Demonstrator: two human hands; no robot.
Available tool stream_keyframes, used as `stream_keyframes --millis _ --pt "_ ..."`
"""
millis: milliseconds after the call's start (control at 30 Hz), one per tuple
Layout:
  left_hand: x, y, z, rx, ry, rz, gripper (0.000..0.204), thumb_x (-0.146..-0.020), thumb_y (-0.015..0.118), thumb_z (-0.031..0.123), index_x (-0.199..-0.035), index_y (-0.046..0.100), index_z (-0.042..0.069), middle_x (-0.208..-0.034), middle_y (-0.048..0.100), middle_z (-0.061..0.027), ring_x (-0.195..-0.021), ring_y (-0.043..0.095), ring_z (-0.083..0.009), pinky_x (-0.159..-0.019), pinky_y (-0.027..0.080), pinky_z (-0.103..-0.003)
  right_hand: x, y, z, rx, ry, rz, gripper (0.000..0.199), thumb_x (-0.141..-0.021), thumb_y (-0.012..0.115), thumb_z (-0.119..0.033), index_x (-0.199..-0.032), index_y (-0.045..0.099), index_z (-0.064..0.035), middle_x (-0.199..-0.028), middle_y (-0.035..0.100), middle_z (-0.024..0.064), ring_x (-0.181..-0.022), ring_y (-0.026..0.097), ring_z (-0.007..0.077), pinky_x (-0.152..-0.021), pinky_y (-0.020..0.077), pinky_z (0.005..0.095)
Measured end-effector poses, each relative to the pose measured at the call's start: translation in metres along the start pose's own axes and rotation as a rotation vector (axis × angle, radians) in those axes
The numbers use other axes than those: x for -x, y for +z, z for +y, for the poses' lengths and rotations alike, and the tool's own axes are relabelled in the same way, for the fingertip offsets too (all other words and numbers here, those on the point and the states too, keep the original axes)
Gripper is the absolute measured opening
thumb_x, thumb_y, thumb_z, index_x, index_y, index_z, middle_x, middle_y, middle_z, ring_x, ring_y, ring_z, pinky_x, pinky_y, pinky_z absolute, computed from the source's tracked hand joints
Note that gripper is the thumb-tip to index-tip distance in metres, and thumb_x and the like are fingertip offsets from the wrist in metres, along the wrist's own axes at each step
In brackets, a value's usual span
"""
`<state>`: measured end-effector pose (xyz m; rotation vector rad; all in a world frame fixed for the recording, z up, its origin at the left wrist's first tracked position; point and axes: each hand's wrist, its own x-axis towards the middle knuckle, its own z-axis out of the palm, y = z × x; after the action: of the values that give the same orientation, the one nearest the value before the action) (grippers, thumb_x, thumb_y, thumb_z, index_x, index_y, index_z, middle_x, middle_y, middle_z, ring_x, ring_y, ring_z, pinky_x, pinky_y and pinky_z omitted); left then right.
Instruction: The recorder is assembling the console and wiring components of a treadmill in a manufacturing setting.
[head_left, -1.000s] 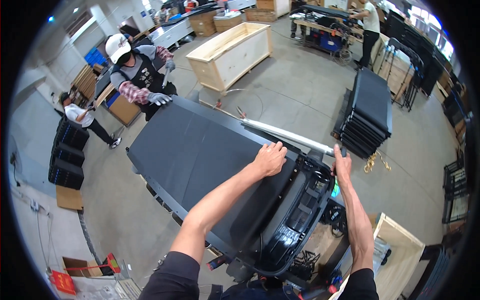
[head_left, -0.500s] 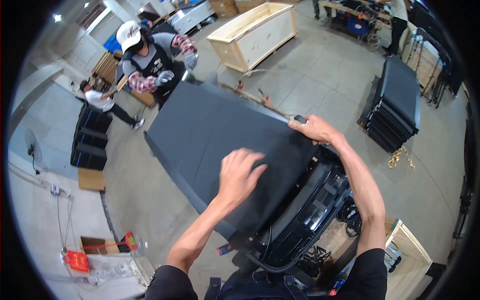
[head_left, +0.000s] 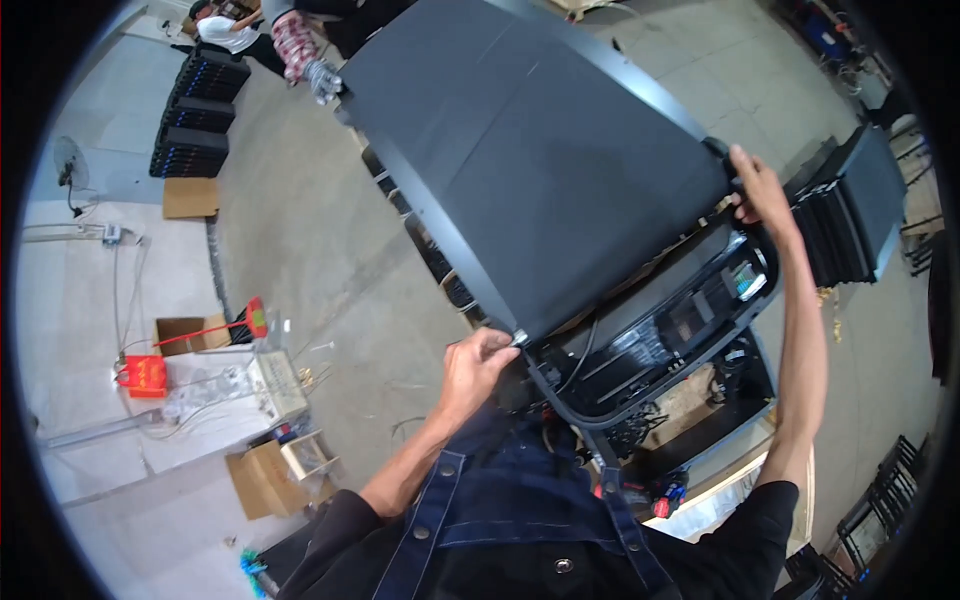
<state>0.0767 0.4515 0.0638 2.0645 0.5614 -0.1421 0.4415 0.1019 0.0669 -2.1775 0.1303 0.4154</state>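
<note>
A large dark flat panel (head_left: pixel 540 150) with silver side edges stretches away from me. At its near left corner my left hand (head_left: pixel 475 370) is closed, thumb and fingers pinching a small silver piece (head_left: pixel 519 338). My right hand (head_left: pixel 765 195) is bent around the panel's near right corner, its fingertips partly hidden by the edge. Between my hands and below the panel's near edge sits a black rounded frame (head_left: pixel 590 415) with a glossy dark inside and a thin cable. At the far left corner, a co-worker's gloved hand (head_left: pixel 322 80) touches the panel.
A stack of dark panels (head_left: pixel 850 215) stands to the right. Black stacked units (head_left: pixel 195 140) and another person (head_left: pixel 230 35) are at the far left. Cardboard boxes (head_left: pixel 262 480) and a red bag (head_left: pixel 142 376) lie left. A wooden crate (head_left: pixel 735 470) is close by my right arm.
My left hand has come down from above the panel to its near left corner. My right hand stays at the near right corner. The view has shifted, and the co-worker's glove now touches the panel.
</note>
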Motion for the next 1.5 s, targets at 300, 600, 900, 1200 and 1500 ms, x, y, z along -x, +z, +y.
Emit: stream_keyframes --millis 300,600,900,1200,1500 --pt "0.005 -0.002 -0.002 0.374 -0.169 -0.155 0.015 -0.092 0.07 0.009 -0.098 0.068 -0.005 -0.079 0.07 -0.0064 -0.069 0.064 -0.0113 -0.065 0.055 -0.028 0.019 -0.009 0.017 -0.183 -0.037 0.14 0.064 -0.09 0.063 -0.061 -0.075 0.067 0.0011 -0.06 0.061 0.0056 -0.055 0.06 0.0146 -0.054 0.0492 0.0303" --pt "0.06 0.026 0.029 0.21 -0.051 -0.1 0.018 -0.084 0.077 0.005 -0.097 0.07 -0.006 -0.082 0.073 -0.0086 -0.069 0.066 -0.0095 -0.065 0.054 -0.025 0.051 -0.021 0.097 -0.055 -0.011 0.162 0.058 -0.09 0.065 -0.052 -0.062 0.067 -0.0018 -0.054 0.062 0.0065 -0.052 0.06 0.0154 -0.059 0.0472 0.0328" --pt "0.048 0.042 0.01 0.021 0.334 0.032 0.014 -0.083 0.078 0.004 -0.09 0.067 0.0 -0.076 0.071 -0.0103 -0.067 0.069 -0.0156 -0.063 0.055 -0.03 0.042 0.01 0.105 -0.316 -0.055 0.465 0.054 -0.092 0.067 -0.049 -0.071 0.073 0.001 -0.055 0.063 0.009 -0.059 0.057 0.0157 -0.068 0.0469 0.0344" --pt "0.028 0.064 -0.002 -0.16 0.191 -0.029 0.02 -0.084 0.079 0.009 -0.092 0.064 -0.002 -0.076 0.07 -0.0113 -0.066 0.067 -0.0183 -0.06 0.052 -0.03 0.034 0.003 0.12 -0.343 -0.037 0.422 0.056 -0.094 0.067 -0.049 -0.107 0.073 0.0045 -0.067 0.059 0.001 -0.06 0.057 0.0101 -0.061 0.048 0.0249" --pt "0.011 0.043 0.004 -0.5 0.363 -0.059 0.021 -0.083 0.08 0.019 -0.094 0.07 0.005 -0.082 0.069 -0.0078 -0.066 0.068 -0.0248 -0.058 0.052 -0.036 0.139 0.05 0.143 -0.537 -0.271 1.043 0.026 -0.1 0.063 -0.024 -0.102 0.062 0.0013 -0.075 0.066 0.0055 -0.074 0.06 0.0116 -0.069 0.0471 0.0273"
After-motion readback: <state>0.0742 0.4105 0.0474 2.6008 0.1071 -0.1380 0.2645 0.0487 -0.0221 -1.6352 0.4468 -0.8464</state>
